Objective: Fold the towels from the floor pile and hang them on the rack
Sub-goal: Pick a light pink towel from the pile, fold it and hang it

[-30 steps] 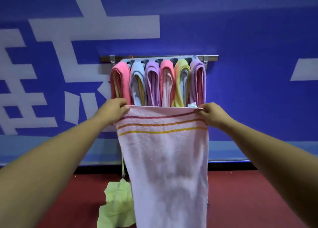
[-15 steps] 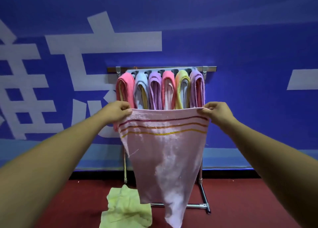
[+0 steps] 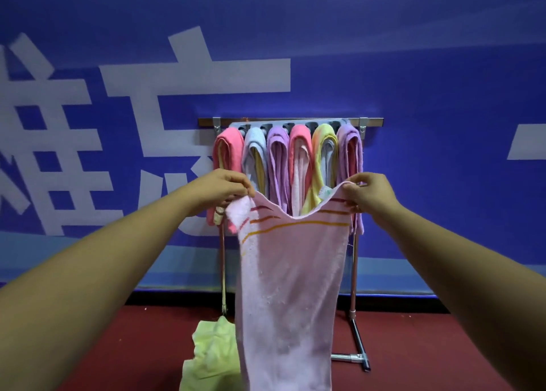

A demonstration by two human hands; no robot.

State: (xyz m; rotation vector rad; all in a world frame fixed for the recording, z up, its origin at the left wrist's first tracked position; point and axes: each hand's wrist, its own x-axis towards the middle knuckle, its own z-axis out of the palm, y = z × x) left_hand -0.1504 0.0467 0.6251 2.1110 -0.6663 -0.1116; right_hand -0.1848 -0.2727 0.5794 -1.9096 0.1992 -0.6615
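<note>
While the pink striped towel (image 3: 291, 278) hangs full length before the rack (image 3: 291, 122), the left hand (image 3: 220, 188) and right hand (image 3: 367, 192) each pinch a top corner, its top edge sagging between them; folding looks underway; next, likely bring the corners together; a green towel (image 3: 211, 352) waits on the floor near the rack's left foot.

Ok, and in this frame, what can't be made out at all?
Head view only:
- Pink striped towel, pinched by left hand and right hand: lower end cut off by the bottom edge.
- Green towel on the floor: right part behind the pink striped towel.
- Rack: left foot hidden by both towels.
- Hung towels: middle ones' lower ends behind the held towel.
- Label at its top edge: too small to read.
</note>
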